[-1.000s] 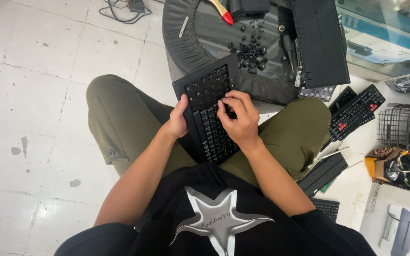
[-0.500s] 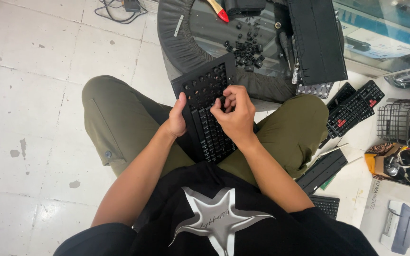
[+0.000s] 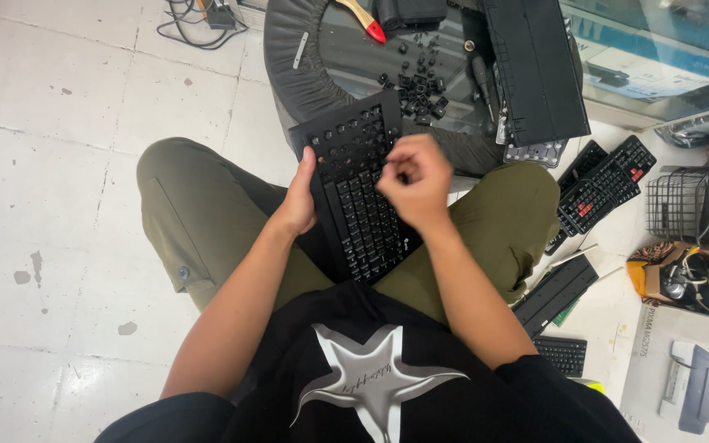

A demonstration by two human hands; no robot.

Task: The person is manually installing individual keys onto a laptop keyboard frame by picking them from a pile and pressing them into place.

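Right hand [image 3: 417, 182] now off keyboard [image 3: 354, 193]

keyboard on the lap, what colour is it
Black, keys and frame alike; the head view shows the keyboard with the left hand at its edge.

One head-worn camera looks steeply down, close over lap and floor.

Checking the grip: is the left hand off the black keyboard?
No, the left hand grips the left edge of the black keyboard on the lap.
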